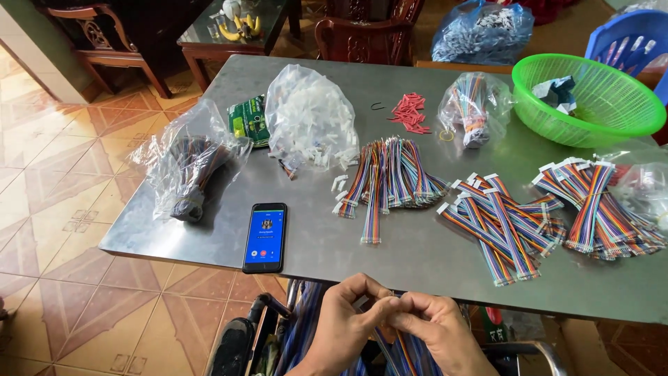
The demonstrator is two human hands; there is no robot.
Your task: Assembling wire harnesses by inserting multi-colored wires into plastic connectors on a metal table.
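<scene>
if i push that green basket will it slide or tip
The green basket is probably light: thin open mesh, holding only crumpled wrapping. It would likely slide easily on the smooth metal table. Its wide, low shape makes tipping unlikely.

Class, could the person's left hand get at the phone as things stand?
Probably yes: the phone lies near the table edge with nothing between it and the left hand, though that hand is pinching something small.

Phone [264,237] lit, green basket [589,99], red ties [410,113] — perhaps rubber, bagged connectors [310,118]

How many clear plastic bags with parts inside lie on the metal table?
4: a bag of ribbon cables at left, a bag of white connectors centre, a smaller cable bag near the green basket, one partly cut off at right.
</scene>
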